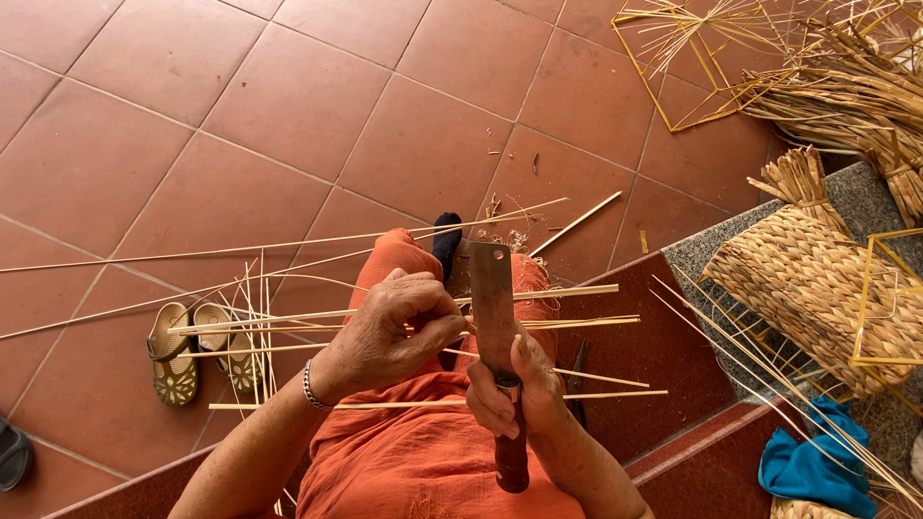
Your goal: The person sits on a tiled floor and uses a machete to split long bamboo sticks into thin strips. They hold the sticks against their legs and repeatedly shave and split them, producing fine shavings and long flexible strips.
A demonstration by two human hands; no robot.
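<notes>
My right hand (514, 389) grips the dark red handle of a cleaver (492, 303), its flat rusty blade pointing away from me over my lap. My left hand (389, 327) pinches a thin bamboo strip (288, 320) just left of the blade, fingers curled around it. The strip runs sideways across my knees and meets the blade's edge. Several more pale bamboo strips (596, 323) lie across my orange trousers (413, 452) and stick out to both sides. A bead bracelet sits on my left wrist.
A pair of tan sandals (197, 351) rests on the red tile floor at left. A woven straw basket (817, 288), wire frames (692, 67), dry straw bundles (846, 91) and a blue cloth (817, 466) sit on the stone step at right.
</notes>
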